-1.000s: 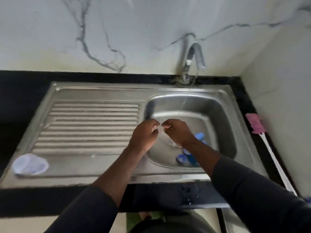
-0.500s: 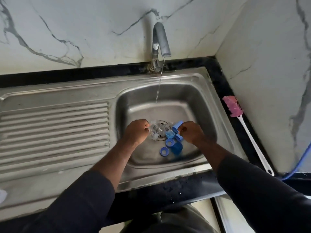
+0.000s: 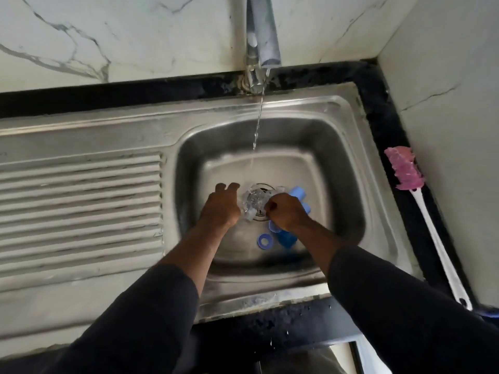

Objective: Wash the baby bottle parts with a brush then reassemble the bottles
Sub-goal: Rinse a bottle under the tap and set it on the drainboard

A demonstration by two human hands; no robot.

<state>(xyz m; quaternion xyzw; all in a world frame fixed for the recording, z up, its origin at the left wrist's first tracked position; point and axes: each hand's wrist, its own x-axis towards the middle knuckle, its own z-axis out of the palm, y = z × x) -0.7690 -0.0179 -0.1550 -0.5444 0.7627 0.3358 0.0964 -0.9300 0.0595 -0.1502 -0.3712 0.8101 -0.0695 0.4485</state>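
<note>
**Both hands down in the basin among the bottle parts**

The person's left hand [image 3: 220, 209] and right hand [image 3: 286, 211] reach into the steel sink [image 3: 340, 163], one on each side of the drain. Between them lies a cluster of clear bottle parts [image 3: 253, 201], touching both hands. The left hand's fingers bend downward at the left edge of the cluster; whether they hold a piece cannot be told. The right hand's fingers are curled tight against the cluster's right edge, and whether they pinch anything is hidden.

Blue parts lie around the right hand: a light blue piece [image 3: 298, 194] just beyond it, a flat blue ring [image 3: 263, 241] on the basin floor on the near side, and a blue cap [image 3: 287, 238] beside that ring, partly under the wrist.

A thin stream of water [image 3: 258, 125] runs from the tap [image 3: 260, 36] and lands on the far side of the drain, apart from the hands.

The brush [image 3: 405, 168], pink-headed with a white handle, lies on the black counter [image 3: 388, 125] to the right of the sink, well apart from both hands. The ribbed drainboard [image 3: 81, 198] stretches away to the left.
</note>
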